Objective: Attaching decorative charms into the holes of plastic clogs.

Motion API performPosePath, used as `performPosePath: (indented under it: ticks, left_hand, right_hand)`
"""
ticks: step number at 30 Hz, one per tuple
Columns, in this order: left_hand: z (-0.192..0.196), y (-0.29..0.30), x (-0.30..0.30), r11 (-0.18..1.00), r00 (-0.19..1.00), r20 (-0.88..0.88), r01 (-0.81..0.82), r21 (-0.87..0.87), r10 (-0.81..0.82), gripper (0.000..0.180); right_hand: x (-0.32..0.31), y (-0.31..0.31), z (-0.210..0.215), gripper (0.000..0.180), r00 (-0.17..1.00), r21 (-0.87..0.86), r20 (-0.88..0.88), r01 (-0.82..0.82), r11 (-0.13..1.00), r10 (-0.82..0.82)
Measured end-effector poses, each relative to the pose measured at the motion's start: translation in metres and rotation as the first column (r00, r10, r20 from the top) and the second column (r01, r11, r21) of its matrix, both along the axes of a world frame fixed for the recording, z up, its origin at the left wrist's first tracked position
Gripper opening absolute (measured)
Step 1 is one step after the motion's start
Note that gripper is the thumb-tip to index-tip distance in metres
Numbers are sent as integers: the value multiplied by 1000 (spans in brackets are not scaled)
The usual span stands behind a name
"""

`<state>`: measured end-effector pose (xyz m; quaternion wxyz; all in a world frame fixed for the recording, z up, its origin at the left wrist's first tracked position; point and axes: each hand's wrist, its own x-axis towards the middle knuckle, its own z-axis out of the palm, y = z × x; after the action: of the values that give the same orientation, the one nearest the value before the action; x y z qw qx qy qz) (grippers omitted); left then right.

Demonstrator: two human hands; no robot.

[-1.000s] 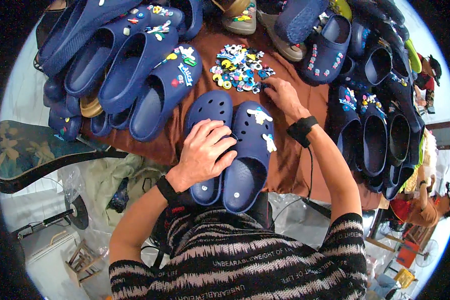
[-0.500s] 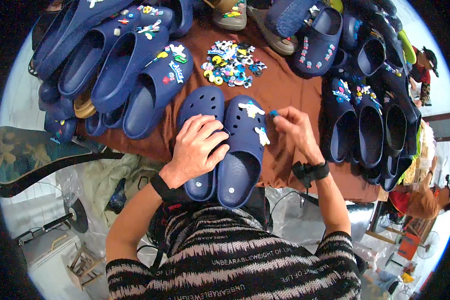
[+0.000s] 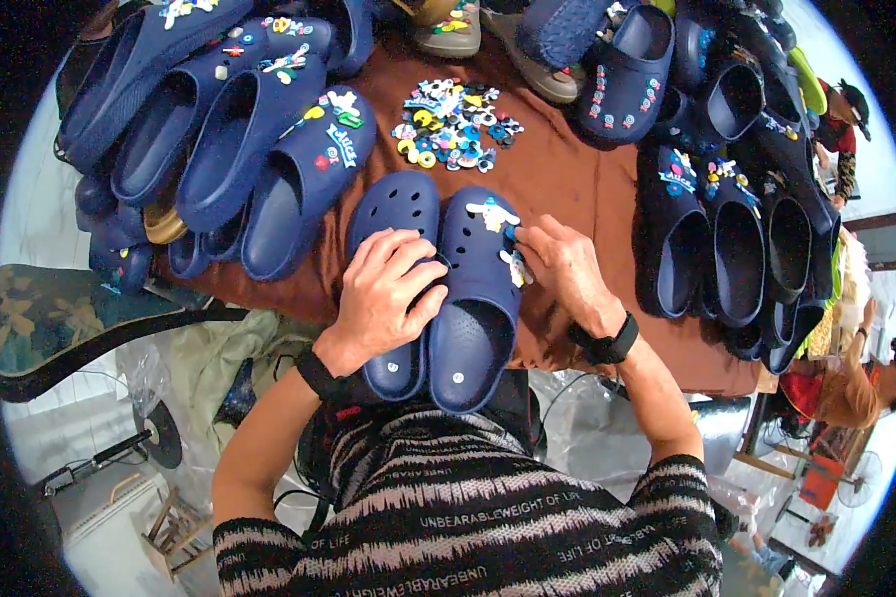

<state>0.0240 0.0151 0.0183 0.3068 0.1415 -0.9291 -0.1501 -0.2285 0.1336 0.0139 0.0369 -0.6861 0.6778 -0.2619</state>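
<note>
Two navy clogs lie side by side on a brown cloth (image 3: 567, 189) in front of me. My left hand (image 3: 383, 294) rests flat across the left clog (image 3: 393, 209) and the inner edge of the right clog (image 3: 473, 328), pinning them down. My right hand (image 3: 562, 269) is at the right clog's outer side, its fingertips pinched on a small blue charm (image 3: 511, 234) at the upper. White charms (image 3: 493, 214) sit on that clog's toe. A pile of loose colourful charms (image 3: 453, 124) lies farther back on the cloth.
Rows of navy clogs (image 3: 259, 149) with charms fill the left of the cloth, and more dark clogs (image 3: 737, 239) line the right. Tan and grey shoes (image 3: 448, 30) sit at the back. A patterned chair (image 3: 60, 318) stands at my left. Another person (image 3: 846, 114) is at the far right.
My right hand came back from the charm pile to the right clog, carrying a small blue charm to its upper. The left hand stayed on the clogs.
</note>
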Motion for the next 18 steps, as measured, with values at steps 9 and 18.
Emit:
performPosePath:
  ticks: [9,18]
  left_hand:
    - [-1,0,-1,1000,1000,3,5,23,-5,20]
    - [2,-1,-2,1000,1000,7,7,23,-7,19]
  right_hand:
    - [-3,0,18,19,986,99,-90,-133,986,142]
    - [-5,-23,33,14,936,308,-199,-221,925,290]
